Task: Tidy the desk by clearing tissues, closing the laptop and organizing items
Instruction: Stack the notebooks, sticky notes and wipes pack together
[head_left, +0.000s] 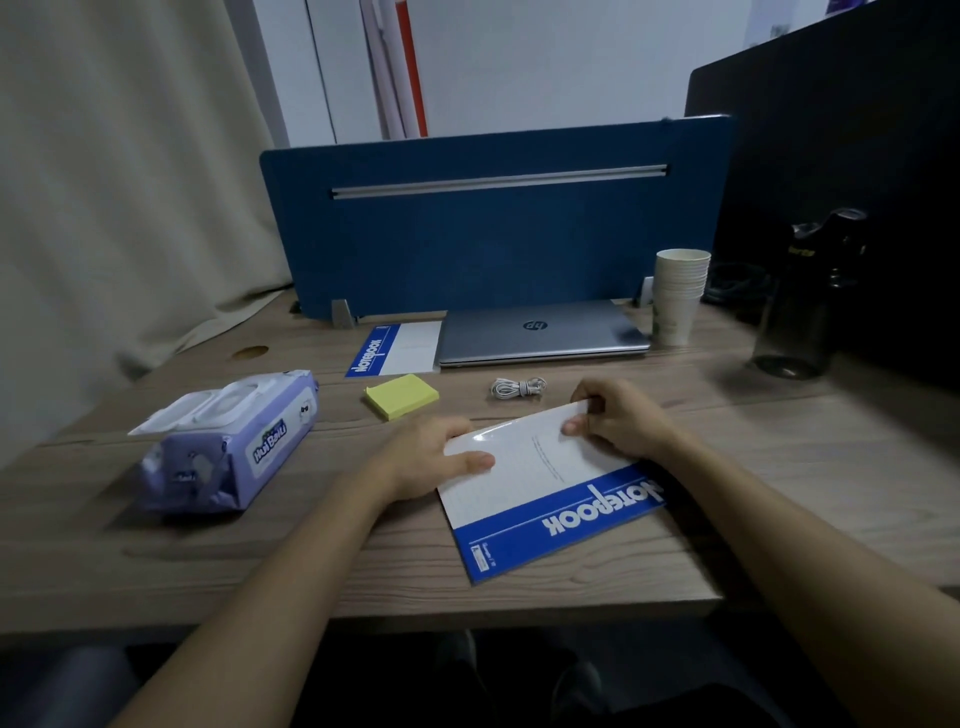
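Both hands grip the near notebook (545, 493) on the bench (311, 561): left hand (434, 460) pinching its far-left corner, right hand (618, 415) its far edge; closed laptop (540, 332) lies beyond.

The bench (208, 561) shows matt wood grain. The near notebook (550, 499) has a glossy paper cover; the laptop (540, 332) looks brushed metal; the wipes pack (234, 447) is shiny plastic film.

Lay near the desk's (156, 561) front edge: notebook (550, 499), wipes pack (234, 441) to its left, sticky notes (401, 397), cable (518, 387) and laptop (540, 332) behind.
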